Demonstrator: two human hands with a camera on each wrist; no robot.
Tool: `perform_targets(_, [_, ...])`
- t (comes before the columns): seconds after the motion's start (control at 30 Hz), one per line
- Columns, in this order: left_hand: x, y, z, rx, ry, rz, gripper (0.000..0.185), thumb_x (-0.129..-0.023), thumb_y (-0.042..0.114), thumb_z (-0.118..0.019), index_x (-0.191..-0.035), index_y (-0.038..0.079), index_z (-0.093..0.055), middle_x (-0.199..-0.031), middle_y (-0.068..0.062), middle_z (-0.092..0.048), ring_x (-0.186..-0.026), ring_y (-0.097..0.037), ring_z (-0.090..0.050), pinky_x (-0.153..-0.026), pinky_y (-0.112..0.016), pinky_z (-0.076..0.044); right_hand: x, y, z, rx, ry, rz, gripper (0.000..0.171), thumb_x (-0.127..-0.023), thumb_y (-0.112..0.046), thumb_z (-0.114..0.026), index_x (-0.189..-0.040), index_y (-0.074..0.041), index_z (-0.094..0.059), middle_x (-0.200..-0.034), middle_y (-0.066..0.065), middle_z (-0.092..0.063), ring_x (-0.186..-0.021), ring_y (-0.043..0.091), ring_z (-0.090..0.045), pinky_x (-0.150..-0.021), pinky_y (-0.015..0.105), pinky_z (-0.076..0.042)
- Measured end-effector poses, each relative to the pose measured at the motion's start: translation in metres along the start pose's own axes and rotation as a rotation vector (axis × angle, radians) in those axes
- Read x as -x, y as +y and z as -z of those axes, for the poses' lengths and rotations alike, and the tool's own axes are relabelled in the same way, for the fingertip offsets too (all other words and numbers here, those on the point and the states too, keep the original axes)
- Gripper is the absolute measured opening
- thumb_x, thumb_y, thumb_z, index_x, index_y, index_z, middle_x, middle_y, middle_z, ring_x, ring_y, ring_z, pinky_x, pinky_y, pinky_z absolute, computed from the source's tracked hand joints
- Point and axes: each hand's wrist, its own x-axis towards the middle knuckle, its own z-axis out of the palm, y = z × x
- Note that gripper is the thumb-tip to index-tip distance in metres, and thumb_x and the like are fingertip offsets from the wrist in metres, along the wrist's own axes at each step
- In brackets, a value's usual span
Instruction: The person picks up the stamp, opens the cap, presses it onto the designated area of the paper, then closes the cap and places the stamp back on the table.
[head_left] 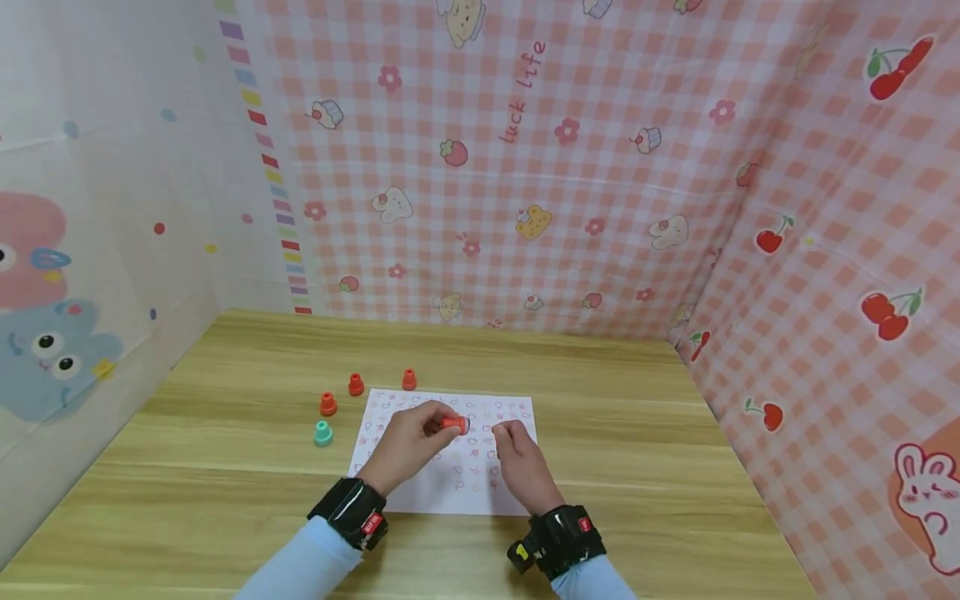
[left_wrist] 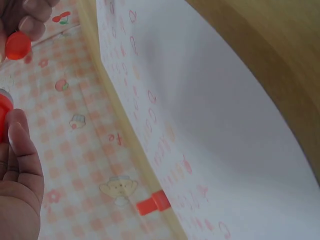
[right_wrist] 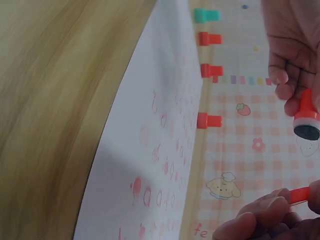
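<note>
the left hand point(head_left: 408, 442) pinched a red stamp point(head_left: 453, 424) above the paper point(head_left: 450, 492), pad bared toward the right hand point(head_left: 517, 454), which pinched its cap point(right_wrist: 299, 195), likely just off. four stamps point(head_left: 356, 384) stood by the paper's far left corner.

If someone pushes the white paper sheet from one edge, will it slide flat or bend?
The paper sheet looks thin and lies flat, so it would probably slide lightly on the smooth wooden table. Lifted by one edge, it would likely flop. Nothing visibly weighs it down, since both hands seem raised above it.
</note>
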Motion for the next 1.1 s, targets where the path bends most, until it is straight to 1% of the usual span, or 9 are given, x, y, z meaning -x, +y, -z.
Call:
perform_targets(0.07, [0.001, -0.001, 0.005, -0.018, -0.011, 0.011, 0.010, -0.089, 0.015, -0.075, -0.097, 0.019, -0.071, -0.084, 0.009, -0.068, -0.073, -0.012, -0.059, -0.063, -0.028, -0.049, 0.001, -0.001, 0.000, 0.108, 0.025, 0.024, 0.034, -0.108, -0.034, -0.040, -0.117, -0.004, -0.053, -0.093, 0.007, -0.053, -0.085, 0.022, -0.050, -0.071, 0.034, -0.039])
perform_targets(0.17, [0.001, -0.002, 0.013, -0.064, -0.026, 0.024, 0.010, -0.088, 0.012, -0.075, -0.097, 0.017, -0.071, -0.082, 0.007, -0.067, -0.072, -0.013, -0.057, -0.063, -0.028, -0.048, 0.001, -0.002, 0.000, 0.217, 0.047, 0.071, 0.029, -0.107, -0.030, -0.043, -0.116, -0.005, -0.054, -0.088, 0.007, -0.056, -0.078, 0.022, -0.052, -0.067, 0.035, -0.040])
perform_targets(0.27, [0.001, -0.004, 0.021, -0.129, -0.036, 0.034, 0.011, -0.088, 0.009, -0.074, -0.096, 0.016, -0.070, -0.080, 0.007, -0.064, -0.072, -0.013, -0.055, -0.063, -0.027, -0.047, 0.002, -0.003, -0.001, 0.296, 0.052, 0.103, 0.024, -0.106, -0.025, -0.047, -0.115, -0.005, -0.055, -0.086, 0.006, -0.058, -0.072, 0.020, -0.051, -0.063, 0.033, -0.040])
perform_targets(0.43, [0.001, -0.004, 0.033, -0.221, -0.050, 0.037, 0.012, -0.087, 0.008, -0.074, -0.096, 0.016, -0.070, -0.080, 0.007, -0.061, -0.072, -0.014, -0.052, -0.062, -0.028, -0.046, 0.002, -0.004, -0.003, 0.375, 0.037, 0.117, 0.021, -0.106, -0.023, -0.049, -0.114, -0.006, -0.056, -0.096, 0.005, -0.063, -0.076, 0.018, -0.053, -0.063, 0.032, -0.041])
perform_targets(0.5, [0.002, -0.004, 0.036, -0.240, -0.055, 0.037, 0.012, -0.088, 0.008, -0.074, -0.095, 0.015, -0.070, -0.081, 0.007, -0.061, -0.072, -0.014, -0.052, -0.062, -0.028, -0.046, 0.002, -0.005, -0.004, 0.381, 0.040, 0.122, 0.021, -0.106, -0.022, -0.048, -0.114, -0.005, -0.056, -0.096, 0.006, -0.062, -0.075, 0.018, -0.053, -0.062, 0.032, -0.041])
perform_targets(0.67, [0.004, -0.005, 0.045, -0.260, -0.063, 0.055, 0.011, -0.088, 0.007, -0.073, -0.096, 0.014, -0.070, -0.081, 0.005, -0.061, -0.074, -0.016, -0.052, -0.063, -0.029, -0.046, 0.003, -0.005, -0.004, 0.361, 0.043, 0.110, 0.023, -0.106, -0.023, -0.047, -0.116, -0.004, -0.055, -0.087, 0.005, -0.058, -0.070, 0.018, -0.051, -0.060, 0.031, -0.041])
perform_targets(0.8, [0.005, -0.007, 0.053, -0.311, -0.074, 0.066, 0.009, -0.088, 0.008, -0.074, -0.095, 0.013, -0.070, -0.078, 0.004, -0.059, -0.073, -0.016, -0.051, -0.062, -0.030, -0.045, 0.002, -0.005, -0.004, 0.354, 0.041, 0.097, 0.025, -0.107, -0.024, -0.045, -0.117, -0.004, -0.054, -0.087, 0.006, -0.058, -0.071, 0.019, -0.051, -0.061, 0.032, -0.041])
perform_targets(0.93, [0.008, -0.009, 0.063, -0.391, -0.124, 0.093, 0.007, -0.089, 0.011, -0.074, -0.094, 0.011, -0.069, -0.076, 0.002, -0.057, -0.070, -0.017, -0.050, -0.060, -0.030, -0.043, 0.002, -0.005, -0.002, 0.358, 0.048, 0.100, 0.026, -0.107, -0.024, -0.044, -0.117, -0.003, -0.054, -0.089, 0.007, -0.058, -0.074, 0.020, -0.052, -0.063, 0.033, -0.041])
perform_targets(1.1, [0.015, -0.011, 0.074, -0.483, -0.195, 0.155, 0.008, -0.087, 0.010, -0.075, -0.091, 0.007, -0.068, -0.074, -0.001, -0.056, -0.067, -0.017, -0.050, -0.059, -0.030, -0.043, 0.001, -0.008, -0.001, 0.341, 0.041, 0.071, 0.029, -0.108, -0.026, -0.040, -0.119, -0.003, -0.053, -0.091, 0.008, -0.058, -0.077, 0.021, -0.053, -0.064, 0.034, -0.042])
